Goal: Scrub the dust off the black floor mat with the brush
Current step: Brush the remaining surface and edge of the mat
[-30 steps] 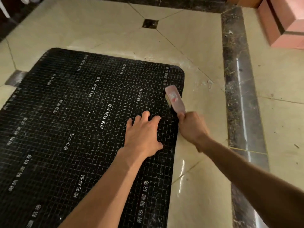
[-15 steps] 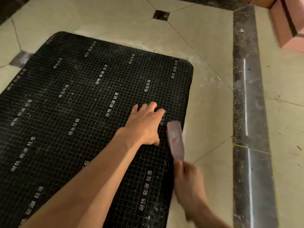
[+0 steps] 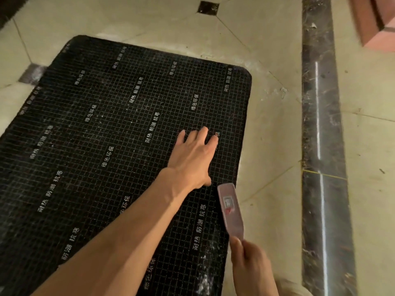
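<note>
A black floor mat [image 3: 102, 129] with a fine white grid and white printed characters lies flat on the tiled floor, and whitish dust speckles it near its right edge at the bottom. My left hand [image 3: 195, 155] presses flat on the mat near that edge, fingers spread. My right hand [image 3: 251, 267] grips the handle of a pale pink brush [image 3: 230, 210], whose head lies over the mat's right edge just below my left hand. Its bristles face down and are hidden.
Beige floor tiles [image 3: 269, 133] surround the mat, with dust smears beside its right edge. A dark marble strip [image 3: 320, 124] runs down the right side. A pink block [image 3: 376, 24] stands at the top right corner.
The brush has come down the mat's right edge toward me, from near the far corner to below my left hand. My left hand stays pressed on the mat.
</note>
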A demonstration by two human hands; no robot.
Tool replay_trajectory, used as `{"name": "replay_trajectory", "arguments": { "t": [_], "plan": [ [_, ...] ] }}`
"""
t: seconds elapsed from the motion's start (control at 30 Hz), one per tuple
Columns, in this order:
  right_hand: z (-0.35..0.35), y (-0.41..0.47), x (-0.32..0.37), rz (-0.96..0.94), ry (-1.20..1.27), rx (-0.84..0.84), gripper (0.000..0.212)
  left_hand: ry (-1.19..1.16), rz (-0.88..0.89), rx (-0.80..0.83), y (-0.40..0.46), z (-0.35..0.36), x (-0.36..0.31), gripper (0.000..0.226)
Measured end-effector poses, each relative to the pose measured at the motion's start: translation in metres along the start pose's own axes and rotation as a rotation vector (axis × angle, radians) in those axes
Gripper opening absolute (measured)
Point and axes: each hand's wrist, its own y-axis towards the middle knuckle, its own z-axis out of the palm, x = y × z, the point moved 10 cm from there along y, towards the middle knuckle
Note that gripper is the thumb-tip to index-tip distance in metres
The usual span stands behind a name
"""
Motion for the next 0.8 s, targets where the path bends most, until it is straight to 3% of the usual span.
{"name": "replay_trajectory", "arguments": {
  "t": [0.27,0.43,0.53,0.67,0.8],
  "plan": [
    [-0.015,0.064,0.053,-0.033,0.242,-0.046,0.048,-0.041,-0.094,0.049,-0.054,0.024,-0.012,0.115],
    [0.03,-0.015,-0.001,0.098,0.381,0.189,0.048,-0.023,-0.089,0.089,-0.056,0.031,-0.018,0.123],
    [0.037,-0.027,-0.013,0.16,0.359,0.244,0.047,-0.005,-0.053,0.112,-0.056,0.032,-0.013,0.126],
    [0.003,0.017,0.004,0.217,0.31,0.173,0.046,-0.007,-0.042,0.121,-0.058,0.033,-0.012,0.13],
    [-0.016,0.05,0.027,0.137,0.3,0.074,0.048,-0.02,-0.048,0.125,-0.057,0.034,-0.012,0.129]
  ]
}}
